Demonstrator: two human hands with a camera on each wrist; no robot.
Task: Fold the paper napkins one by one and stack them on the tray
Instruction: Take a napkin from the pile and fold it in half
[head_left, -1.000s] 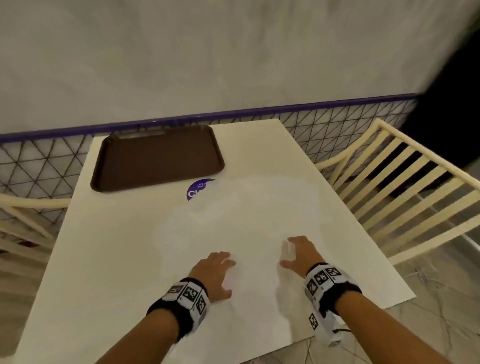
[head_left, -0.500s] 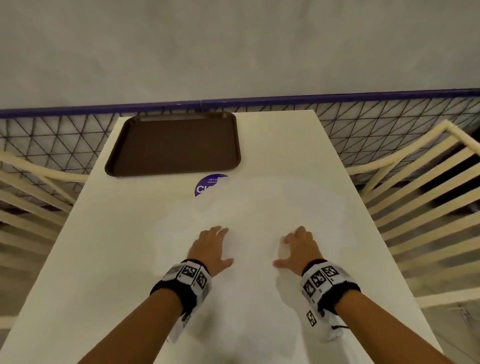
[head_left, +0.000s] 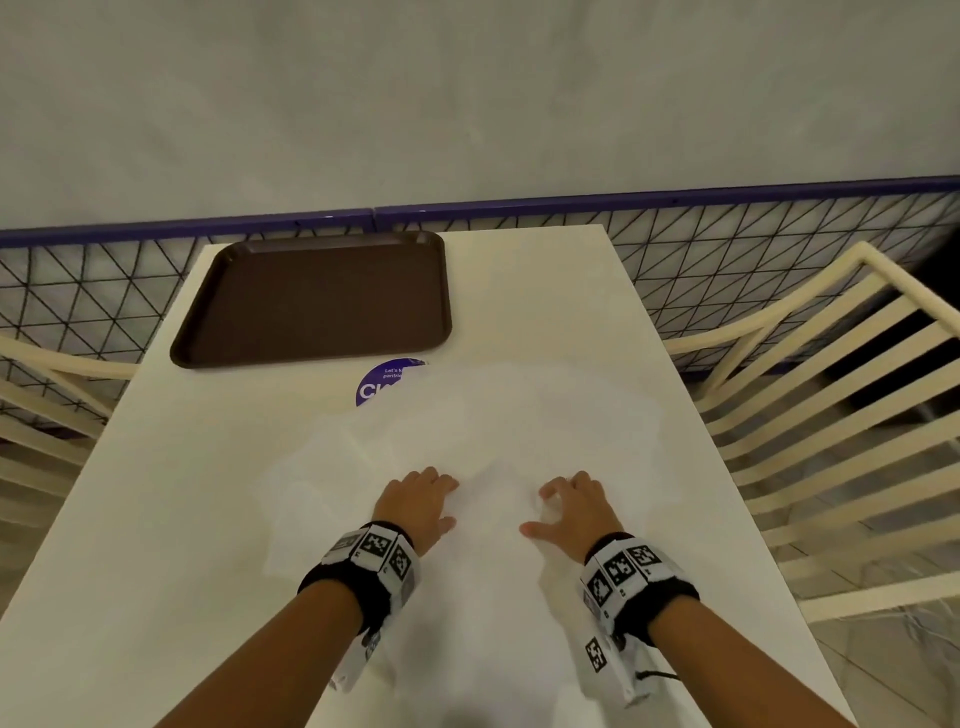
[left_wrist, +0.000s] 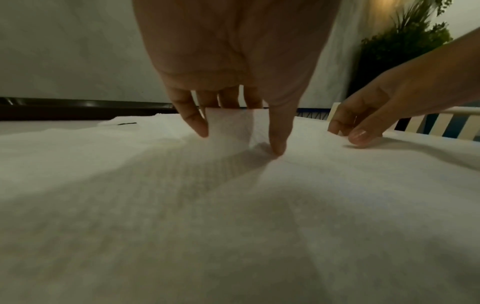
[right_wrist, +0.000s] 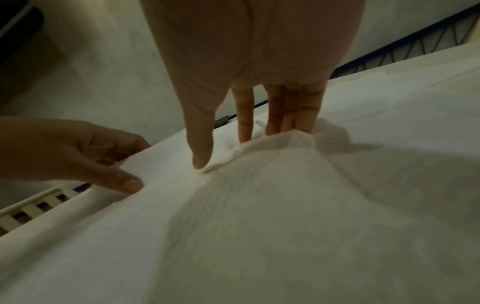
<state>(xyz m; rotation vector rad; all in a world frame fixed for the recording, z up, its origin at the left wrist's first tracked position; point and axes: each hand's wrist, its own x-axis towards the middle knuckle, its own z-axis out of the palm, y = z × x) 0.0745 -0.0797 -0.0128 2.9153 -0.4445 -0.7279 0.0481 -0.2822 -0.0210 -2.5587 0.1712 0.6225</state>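
Several white paper napkins lie spread and overlapping over the middle of the cream table. The brown tray sits bare at the far left of the table. My left hand grips the top napkin: a flap of napkin stands up against its fingers, with the thumb pressing in front. My right hand is a hand's width to the right. Its curled fingers bunch the napkin towards the thumb.
A round purple sticker shows between the tray and the napkins. Cream slatted chairs stand at the right and the left. A black wire fence with a purple rail runs behind the table. A green plant stands far right.
Both hands lay flat on the napkins a second ago. Their fingers have since curled in and gathered the paper. The head view has swung to face the table squarely.
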